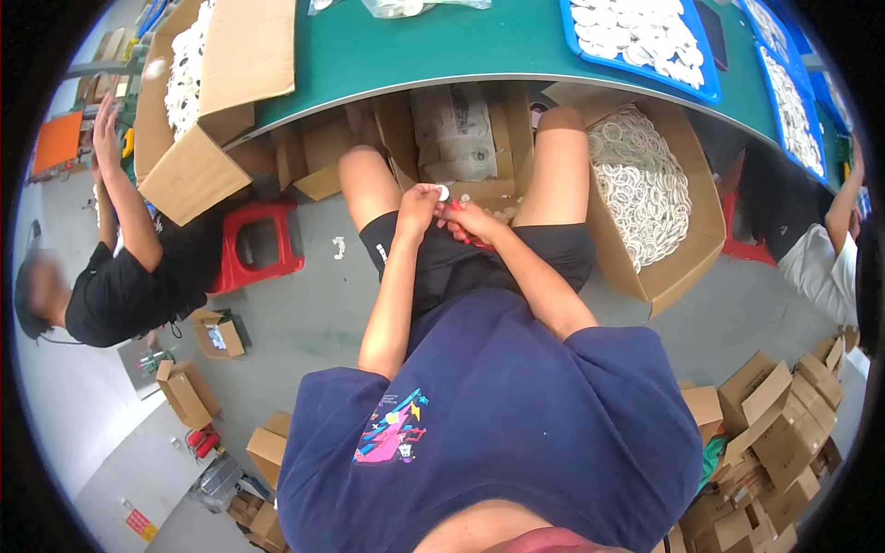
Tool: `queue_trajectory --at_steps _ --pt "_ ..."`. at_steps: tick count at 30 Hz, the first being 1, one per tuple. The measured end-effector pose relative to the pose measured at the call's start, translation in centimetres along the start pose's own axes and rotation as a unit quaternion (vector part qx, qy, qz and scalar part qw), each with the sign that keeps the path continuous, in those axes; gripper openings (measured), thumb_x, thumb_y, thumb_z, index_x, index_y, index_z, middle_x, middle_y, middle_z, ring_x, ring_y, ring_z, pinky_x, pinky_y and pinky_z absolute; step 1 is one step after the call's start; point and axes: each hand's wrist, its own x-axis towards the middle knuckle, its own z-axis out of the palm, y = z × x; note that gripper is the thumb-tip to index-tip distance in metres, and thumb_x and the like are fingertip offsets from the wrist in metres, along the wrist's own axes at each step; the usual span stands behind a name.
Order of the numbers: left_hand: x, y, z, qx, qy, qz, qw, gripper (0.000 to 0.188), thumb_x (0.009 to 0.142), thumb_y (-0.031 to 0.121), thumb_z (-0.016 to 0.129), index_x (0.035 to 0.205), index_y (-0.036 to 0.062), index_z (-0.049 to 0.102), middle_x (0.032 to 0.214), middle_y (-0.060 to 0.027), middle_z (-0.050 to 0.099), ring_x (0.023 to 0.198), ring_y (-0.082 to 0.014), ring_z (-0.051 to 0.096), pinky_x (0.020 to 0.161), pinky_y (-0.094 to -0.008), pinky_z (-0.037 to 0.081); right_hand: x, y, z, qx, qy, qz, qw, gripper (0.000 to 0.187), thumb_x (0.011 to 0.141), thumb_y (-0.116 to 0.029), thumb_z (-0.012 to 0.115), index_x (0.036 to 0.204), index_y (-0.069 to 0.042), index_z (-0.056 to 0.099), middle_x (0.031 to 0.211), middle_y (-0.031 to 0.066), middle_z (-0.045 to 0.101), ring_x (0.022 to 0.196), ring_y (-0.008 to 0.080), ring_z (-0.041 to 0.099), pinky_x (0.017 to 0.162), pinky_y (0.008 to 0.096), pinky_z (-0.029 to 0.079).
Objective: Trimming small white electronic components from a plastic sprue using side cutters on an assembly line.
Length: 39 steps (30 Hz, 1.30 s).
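Note:
Above my lap, my left hand (pixel 418 212) pinches a small white round disc (pixel 443 193) between its fingertips. My right hand (pixel 470 222) is closed around a red-handled hand tool (pixel 480 244), close beside the disc. The fingers cover most of that tool, so its exact kind does not show. Between my knees, below the table edge, sits an open cardboard box (pixel 518 138) with a clear plastic bag and a few small white pieces inside. By my right leg a larger cardboard box (pixel 698 241) is filled with white rings (pixel 643 184).
The green table (pixel 415 51) carries blue trays (pixel 712 85) of white discs and a cardboard box (pixel 247 55) of white parts. Red stools (pixel 263 247) and co-workers (pixel 129 276) flank me. White scraps (pixel 339 247) lie on the floor; cartons (pixel 791 429) are piled behind at right.

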Motion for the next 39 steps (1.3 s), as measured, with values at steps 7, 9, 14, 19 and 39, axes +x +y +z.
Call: queue_trajectory --at_steps 7,9,14,19,39 --pt "-3.3 13.9 8.4 0.499 -0.163 0.324 0.787 0.02 0.081 0.018 0.065 0.089 0.0004 0.064 0.091 -0.0194 0.063 0.09 -0.0338 0.061 0.078 -0.0408 0.048 0.5 0.8 -0.5 -0.123 0.043 0.036 0.991 0.033 0.088 -0.032 0.062 0.077 -0.001 0.062 0.053 0.0029 0.05 0.039 0.0118 0.046 0.035 0.027 0.034" --pt "-4.3 19.9 12.1 0.424 -0.176 0.438 0.773 0.02 0.086 0.018 0.061 0.091 -0.0013 0.06 0.089 -0.0208 0.06 0.089 -0.0366 0.059 0.08 -0.0428 0.047 0.6 0.7 -0.2 -0.142 0.058 0.046 0.987 0.033 0.088 -0.032 0.062 0.077 -0.001 0.062 0.054 0.0032 0.051 0.04 0.0125 0.047 0.036 0.0276 0.037" --pt "-3.1 28.9 19.4 0.271 -0.034 0.57 0.775 0.036 0.087 0.018 0.061 0.116 -0.003 0.055 0.105 -0.0202 0.054 0.075 -0.0257 0.06 0.075 -0.0376 0.049 1.1 1.4 -1.0 -0.162 0.06 0.022 0.985 0.035 0.086 -0.034 0.063 0.073 -0.001 0.063 0.057 0.0051 0.055 0.042 0.0143 0.049 0.04 0.0294 0.041" --pt "4.6 30.4 19.2 0.333 0.07 0.621 0.706 0.031 0.087 0.012 0.056 0.112 -0.0052 0.055 0.112 -0.0217 0.053 0.081 -0.0317 0.063 0.075 -0.0408 0.052 1.1 1.8 -1.0 -0.166 0.052 -0.007 0.985 0.036 0.084 -0.036 0.064 0.073 -0.001 0.063 0.057 0.0055 0.056 0.043 0.0151 0.051 0.041 0.0298 0.041" --pt "7.6 31.6 16.5 0.45 0.072 0.542 0.706 0.033 0.078 -0.002 0.055 0.111 0.0 0.055 0.116 -0.0226 0.053 0.1 -0.0399 0.057 0.087 -0.0446 0.047 0.8 0.7 -0.8 -0.253 0.087 0.005 0.964 0.034 0.083 -0.034 0.062 0.067 -0.005 0.059 0.055 0.0055 0.055 0.04 0.0147 0.049 0.038 0.0311 0.038"
